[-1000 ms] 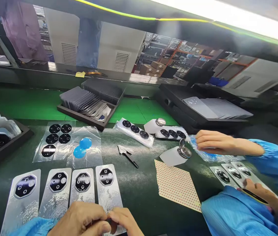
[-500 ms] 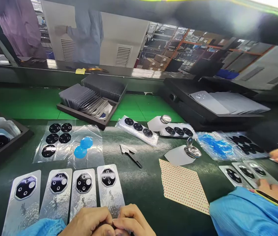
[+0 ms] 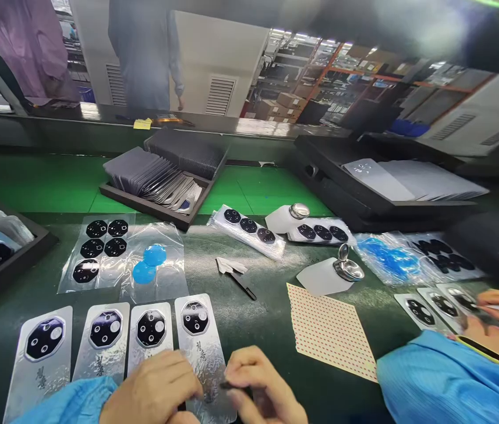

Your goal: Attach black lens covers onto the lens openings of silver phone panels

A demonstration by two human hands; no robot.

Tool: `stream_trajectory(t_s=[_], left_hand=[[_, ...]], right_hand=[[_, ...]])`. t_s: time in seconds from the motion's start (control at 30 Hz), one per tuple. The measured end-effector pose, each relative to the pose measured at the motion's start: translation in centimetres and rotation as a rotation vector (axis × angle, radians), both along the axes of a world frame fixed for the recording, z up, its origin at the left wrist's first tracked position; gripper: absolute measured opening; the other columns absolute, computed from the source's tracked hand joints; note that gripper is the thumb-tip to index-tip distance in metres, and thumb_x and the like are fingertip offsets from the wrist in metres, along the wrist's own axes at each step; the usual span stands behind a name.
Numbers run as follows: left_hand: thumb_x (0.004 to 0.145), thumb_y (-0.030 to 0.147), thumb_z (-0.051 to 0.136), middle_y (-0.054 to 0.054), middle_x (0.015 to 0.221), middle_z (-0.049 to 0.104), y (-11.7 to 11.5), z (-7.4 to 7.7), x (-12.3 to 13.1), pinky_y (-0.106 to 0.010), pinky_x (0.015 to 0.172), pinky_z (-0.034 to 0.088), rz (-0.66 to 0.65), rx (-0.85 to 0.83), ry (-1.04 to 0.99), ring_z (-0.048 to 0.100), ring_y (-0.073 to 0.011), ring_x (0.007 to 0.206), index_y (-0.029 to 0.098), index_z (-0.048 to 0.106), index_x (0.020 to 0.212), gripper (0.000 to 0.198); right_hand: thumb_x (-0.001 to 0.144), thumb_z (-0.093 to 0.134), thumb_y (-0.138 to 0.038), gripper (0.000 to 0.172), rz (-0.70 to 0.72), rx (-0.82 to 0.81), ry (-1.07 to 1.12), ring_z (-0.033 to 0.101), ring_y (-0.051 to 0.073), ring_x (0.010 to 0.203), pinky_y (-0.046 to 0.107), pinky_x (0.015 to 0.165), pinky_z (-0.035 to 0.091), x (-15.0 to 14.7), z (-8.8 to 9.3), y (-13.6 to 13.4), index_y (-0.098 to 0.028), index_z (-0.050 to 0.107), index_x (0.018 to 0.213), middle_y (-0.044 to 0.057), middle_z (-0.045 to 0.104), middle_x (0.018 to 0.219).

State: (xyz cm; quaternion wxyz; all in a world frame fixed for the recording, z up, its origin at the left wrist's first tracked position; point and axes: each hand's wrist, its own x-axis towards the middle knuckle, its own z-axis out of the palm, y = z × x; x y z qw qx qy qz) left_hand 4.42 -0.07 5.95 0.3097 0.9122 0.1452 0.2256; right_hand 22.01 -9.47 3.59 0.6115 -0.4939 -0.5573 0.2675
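Observation:
Several silver phone back covers lie in a row, each with a black octagonal camera plate. Over the lower part of the rightmost cover (image 3: 200,359), my two hands are held slightly apart. My left hand (image 3: 150,386) is closed with its fingers curled down, and whatever it grips is hidden. My right hand (image 3: 265,386) pinches a small dark piece (image 3: 228,386) at that cover's right edge; its kind is too small to make out. Left of my hands are a second cover (image 3: 149,347), a third cover (image 3: 99,341) and the leftmost cover (image 3: 40,365).
A black-handled tool with white cloth (image 3: 238,280), a dotted sticker sheet (image 3: 333,335) and a metal-capped bottle (image 3: 326,277) lie ahead. Black trays (image 3: 143,207) hold stacked panels. Bagged camera plates (image 3: 95,253) sit left. At right, a co-worker's blue sleeve (image 3: 439,377) reaches toward more covers.
My hands were together over the rightmost cover; they have drawn apart, the right one moving right. A small dark piece now shows at its fingertips. The co-worker's far hand moved left and down.

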Motion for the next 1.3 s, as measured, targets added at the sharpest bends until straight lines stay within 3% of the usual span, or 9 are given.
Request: stream_trajectory(t_s=[0.13, 0.27, 0.37, 0.57, 0.87, 1.3], left_hand=[[0.100, 0.009, 0.034, -0.007, 0.086, 0.066, 1.7, -0.5, 0.0, -0.036, 0.093, 0.050, -0.076, 0.433, 0.044, 0.064, -0.0186, 0.090, 0.011, 0.059, 0.086, 0.029], [0.096, 0.004, 0.039, -0.008, 0.092, 0.066, 2.3, -2.2, 0.2, -0.041, 0.108, 0.044, -0.097, 0.595, 0.053, 0.063, -0.0207, 0.100, 0.009, 0.061, 0.087, 0.025], [0.095, 0.005, 0.041, -0.007, 0.096, 0.066, 2.4, -3.0, 0.4, -0.044, 0.114, 0.039, -0.091, 0.637, 0.060, 0.062, -0.0210, 0.105, 0.010, 0.062, 0.088, 0.023], [0.094, 0.006, 0.043, -0.007, 0.097, 0.067, 2.6, -3.2, 0.7, -0.047, 0.117, 0.035, -0.086, 0.655, 0.090, 0.062, -0.0209, 0.107, 0.011, 0.062, 0.089, 0.020], [0.093, 0.002, 0.038, -0.006, 0.091, 0.066, 3.0, -2.9, 1.0, -0.048, 0.118, 0.033, -0.077, 0.657, 0.081, 0.064, -0.0202, 0.106, 0.011, 0.061, 0.087, 0.025], [0.094, 0.003, 0.038, -0.006, 0.093, 0.066, 2.9, -3.0, 1.0, -0.046, 0.116, 0.039, -0.089, 0.660, 0.114, 0.065, -0.0194, 0.103, 0.011, 0.060, 0.087, 0.025]], right_hand=[[0.087, 0.055, -0.006, 0.017, -0.083, -0.112, -0.113, 0.059, 0.015, 0.076, 0.025, 0.066, 0.048, 2.3, 0.9, 1.8, -0.022, 0.057, 0.088, 0.002, 0.058, 0.083], [0.085, 0.054, -0.005, 0.016, -0.080, -0.124, -0.220, 0.055, 0.012, 0.068, 0.022, 0.062, 0.047, 2.4, 0.0, 3.7, -0.021, 0.055, 0.085, -0.001, 0.056, 0.078], [0.087, 0.053, -0.007, 0.018, -0.052, -0.147, -0.231, 0.056, 0.012, 0.068, 0.022, 0.063, 0.048, 2.1, -0.7, 4.1, -0.021, 0.056, 0.098, 0.000, 0.058, 0.081], [0.092, 0.055, -0.012, 0.008, -0.014, -0.180, -0.252, 0.055, 0.012, 0.071, 0.023, 0.064, 0.047, 2.5, -0.9, 3.7, -0.019, 0.058, 0.092, 0.002, 0.055, 0.087], [0.093, 0.049, -0.005, 0.018, -0.007, -0.179, -0.313, 0.057, 0.014, 0.085, 0.024, 0.074, 0.049, 2.5, -1.1, 3.8, -0.020, 0.056, 0.100, 0.004, 0.054, 0.096], [0.090, 0.055, -0.009, 0.015, -0.182, -0.097, -0.616, 0.049, 0.021, 0.093, 0.034, 0.078, 0.046, 2.3, -0.4, 4.9, -0.020, 0.064, 0.090, 0.006, 0.056, 0.097]])
